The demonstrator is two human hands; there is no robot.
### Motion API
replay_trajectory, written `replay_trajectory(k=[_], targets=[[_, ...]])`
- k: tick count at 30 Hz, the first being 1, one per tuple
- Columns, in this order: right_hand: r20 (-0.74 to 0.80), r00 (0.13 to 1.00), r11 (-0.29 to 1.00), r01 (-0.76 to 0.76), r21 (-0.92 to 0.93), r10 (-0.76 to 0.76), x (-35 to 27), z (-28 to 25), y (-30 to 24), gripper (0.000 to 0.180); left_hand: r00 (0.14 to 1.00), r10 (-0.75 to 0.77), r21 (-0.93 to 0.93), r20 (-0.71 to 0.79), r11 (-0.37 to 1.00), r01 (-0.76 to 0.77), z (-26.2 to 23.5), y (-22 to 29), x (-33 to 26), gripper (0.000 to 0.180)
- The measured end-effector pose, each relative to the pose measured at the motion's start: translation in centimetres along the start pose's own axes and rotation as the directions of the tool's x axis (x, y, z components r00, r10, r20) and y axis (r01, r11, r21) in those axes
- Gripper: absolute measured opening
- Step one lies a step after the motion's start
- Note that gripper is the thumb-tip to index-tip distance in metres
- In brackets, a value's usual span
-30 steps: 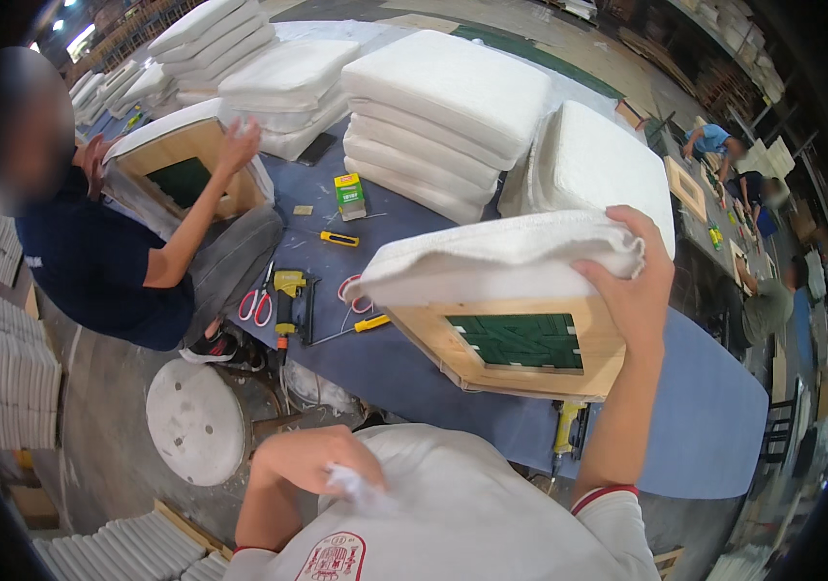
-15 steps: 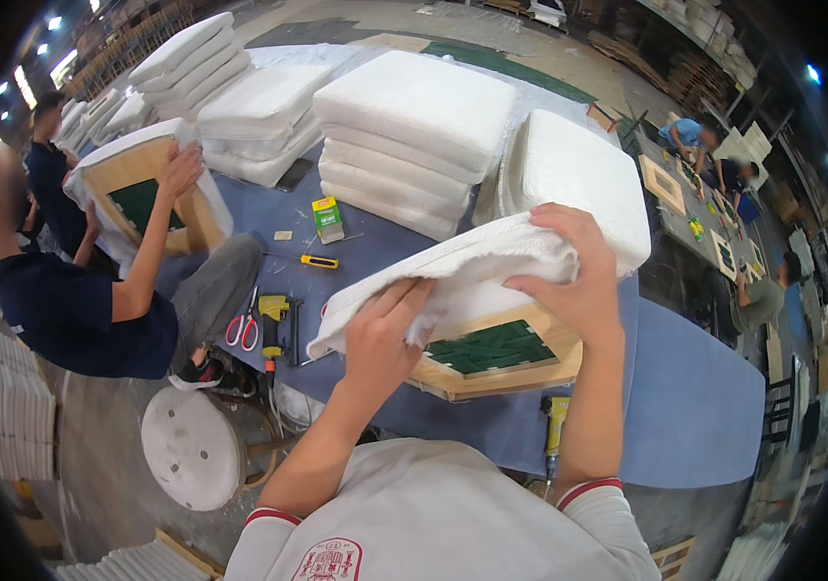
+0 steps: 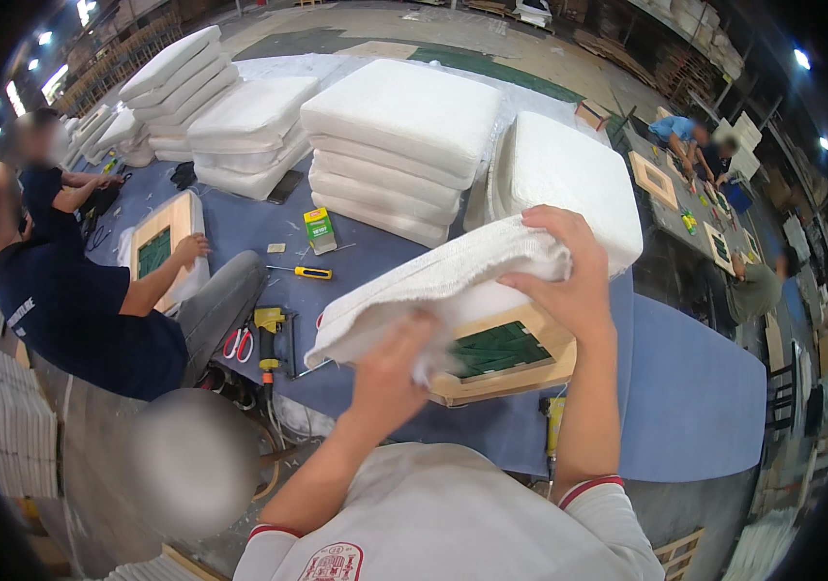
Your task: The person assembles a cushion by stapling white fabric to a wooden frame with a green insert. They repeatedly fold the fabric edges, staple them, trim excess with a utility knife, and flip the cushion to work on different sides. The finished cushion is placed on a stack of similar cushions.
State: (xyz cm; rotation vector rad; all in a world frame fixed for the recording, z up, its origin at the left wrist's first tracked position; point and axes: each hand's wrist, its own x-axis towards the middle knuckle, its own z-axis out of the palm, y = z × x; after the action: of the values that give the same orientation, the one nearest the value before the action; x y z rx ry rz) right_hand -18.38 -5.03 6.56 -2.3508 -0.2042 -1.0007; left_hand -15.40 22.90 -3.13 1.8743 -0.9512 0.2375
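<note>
A padded seat cushion stands tilted on the blue-covered table in front of me. Its wooden frame (image 3: 516, 382) with green webbing (image 3: 496, 351) faces me, and a white fabric cover (image 3: 433, 266) wraps over its top and hangs loose along the near edge. My right hand (image 3: 569, 271) is closed on the cover at the upper right corner, thumb on the near side and fingers over the top. My left hand (image 3: 390, 373) is at the loose lower edge of the cover, beside the white padding; motion smears its fingers.
Stacks of white cushions (image 3: 395, 121) line the table's far side. Nearby lie a yellow-handled screwdriver (image 3: 312, 273), a green-and-yellow box (image 3: 319, 230), scissors (image 3: 240, 341) and yellow staple guns (image 3: 269, 320). At left, a co-worker (image 3: 85, 310) handles another frame (image 3: 157, 247); others work far right.
My left hand has moved slightly down along the cover's edge, while my right hand keeps its hold. The co-worker's cushion at left has been lowered onto the table.
</note>
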Motion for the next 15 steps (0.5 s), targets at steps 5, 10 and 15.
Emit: replay_trajectory(k=[5,10,15], targets=[[-0.007,1.000,0.999,0.006,0.032,-0.005,-0.3,0.2,-0.6,0.070,0.986,-0.111,0.057,-0.122,0.991,0.119,-0.8,-1.9,0.7,0.057],[-0.021,0.997,0.997,-0.081,0.010,0.081,-0.3,0.4,-1.8,0.067,0.979,-0.115,0.038,0.169,0.993,0.110,-1.1,-0.6,-1.7,0.051],[-0.020,0.997,0.997,-0.072,-0.032,0.072,0.6,1.4,-0.6,0.066,0.793,0.267,-0.255,0.548,0.956,-0.146,1.4,4.9,-4.7,0.041]])
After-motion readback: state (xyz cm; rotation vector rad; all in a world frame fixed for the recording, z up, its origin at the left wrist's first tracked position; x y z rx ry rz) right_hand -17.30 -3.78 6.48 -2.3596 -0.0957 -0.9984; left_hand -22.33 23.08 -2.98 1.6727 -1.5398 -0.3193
